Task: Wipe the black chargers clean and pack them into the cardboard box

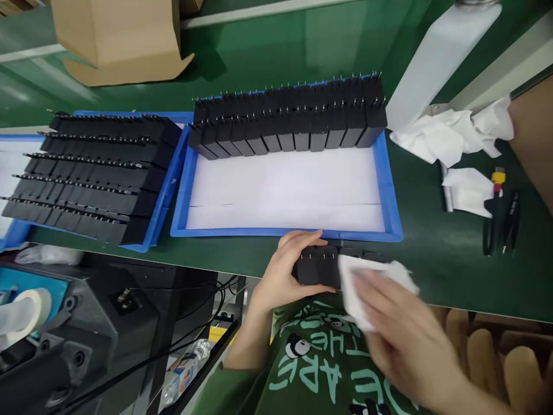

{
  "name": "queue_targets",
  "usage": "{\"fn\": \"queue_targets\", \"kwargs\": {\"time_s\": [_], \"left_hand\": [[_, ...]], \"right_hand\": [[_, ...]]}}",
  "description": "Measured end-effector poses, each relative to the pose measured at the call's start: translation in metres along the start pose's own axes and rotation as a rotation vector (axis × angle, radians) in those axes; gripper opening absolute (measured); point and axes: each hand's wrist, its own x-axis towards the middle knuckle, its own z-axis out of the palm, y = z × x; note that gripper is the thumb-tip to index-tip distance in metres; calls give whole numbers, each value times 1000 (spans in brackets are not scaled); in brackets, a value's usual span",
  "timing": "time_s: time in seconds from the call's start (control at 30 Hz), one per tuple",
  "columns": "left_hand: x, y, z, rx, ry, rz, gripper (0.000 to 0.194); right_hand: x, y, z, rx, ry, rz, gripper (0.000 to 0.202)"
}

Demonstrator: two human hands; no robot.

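Across the green bench (268, 63) the biggest thing is the middle blue tray (393, 196), lined with white paper, and two rows of black plug adapters (287, 124) stand packed against its far wall, prongs up, so the near half of the liner lies bare. Left of it, a second blue tray (166, 190) is filled with rows of the same black adapters (93, 173), laid leaning like shingles. Top left sits a cardboard box (116, 37), flaps open. Off to the right, crumpled white wipes (453, 135) lie heaped within arm's reach, with black tweezers (501, 222) just beyond.

Now down to the bench edge, just in front of the middle tray: the left hand (280, 276) curls round a short row of black adapters (319, 266), steadying them against the bench. The right hand (406, 334), blurred, presses a white cloth (371, 282) onto that row's right end; its fingers look closed on the cloth, apparently wiping.
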Motion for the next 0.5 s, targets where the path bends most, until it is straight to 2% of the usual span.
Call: {"fn": "queue_targets", "kwargs": {"time_s": [0.1, 0.17, 0.33, 0.5], "left_hand": [[-1, -2, -1, -10, -4, -7, 60], [-1, -2, -2, -17, -16, -23, 54], [1, -2, -1, 10, -16, -27, 73], [2, -3, -3, 0, -33, 1, 61]], "right_hand": [[36, -18, 23, -81, -77, -213, 41], [48, -19, 28, -116, -146, -298, 44], [49, -4, 8, -197, -319, -353, 52], [54, 1, 4, -158, -356, -441, 53]]}}
